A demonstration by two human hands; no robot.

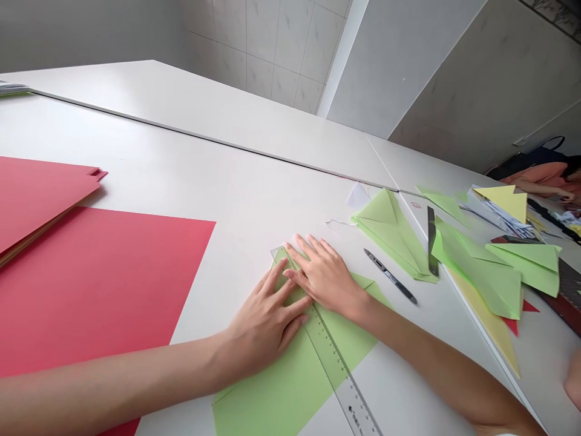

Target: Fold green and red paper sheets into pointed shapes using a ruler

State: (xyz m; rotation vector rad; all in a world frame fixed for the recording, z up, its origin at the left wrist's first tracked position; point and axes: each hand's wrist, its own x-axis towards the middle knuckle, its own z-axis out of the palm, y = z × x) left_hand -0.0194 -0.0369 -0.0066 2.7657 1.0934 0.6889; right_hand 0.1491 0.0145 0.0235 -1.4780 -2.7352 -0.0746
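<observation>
A sheet of light green paper point(267, 393) with crease lines lies on the white table in front of me. A long clear ruler point(338, 363) rests slantwise across it, its far end near the paper's top corner. My left hand point(265, 327) lies on the paper and the ruler's left side, fingers spread. My right hand point(329, 281) presses flat near the ruler's far end, fingers stretched out and thumb close to the left fingers. Neither hand is wrapped around anything. A black pen point(390, 276) lies just right of my right hand.
Large red sheets point(104, 284) cover the left, with a red stack point(36, 194) behind. Folded green papers point(394, 236) lie beyond the pen. A dark ruler point(432, 242), more green pieces point(481, 266) and yellow paper point(502, 200) are at right. Another person's arm point(535, 181) shows at far right.
</observation>
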